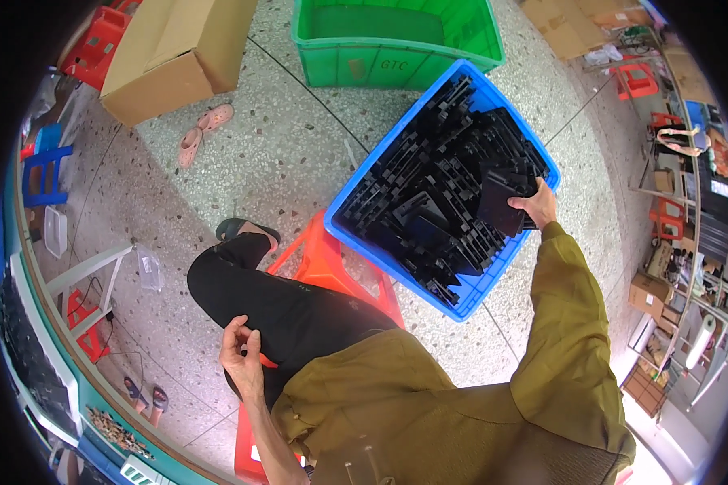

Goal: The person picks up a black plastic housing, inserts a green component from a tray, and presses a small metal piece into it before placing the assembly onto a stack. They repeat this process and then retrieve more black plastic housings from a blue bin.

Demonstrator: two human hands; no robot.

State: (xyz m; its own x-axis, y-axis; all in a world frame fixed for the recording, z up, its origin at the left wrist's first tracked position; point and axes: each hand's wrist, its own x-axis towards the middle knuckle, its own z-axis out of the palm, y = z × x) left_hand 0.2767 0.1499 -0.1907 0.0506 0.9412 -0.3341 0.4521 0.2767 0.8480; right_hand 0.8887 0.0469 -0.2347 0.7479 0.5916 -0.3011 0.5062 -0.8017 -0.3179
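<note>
My right hand reaches over the near right side of a blue plastic crate. Its thumb presses on a flat black plastic piece, with the fingers behind it; whether it grips one piece or a stack I cannot tell. Many similar black plastic parts fill the crate, lying in slanting rows. My left hand hovers by my black-trousered leg, loosely curled, thumb and fingers apart, and nothing shows in it.
A green crate stands beyond the blue one. Far left sit a cardboard box and pink clogs. An orange-red stool is by my leg. Cluttered shelves line the right; a teal-edged table curves along the left.
</note>
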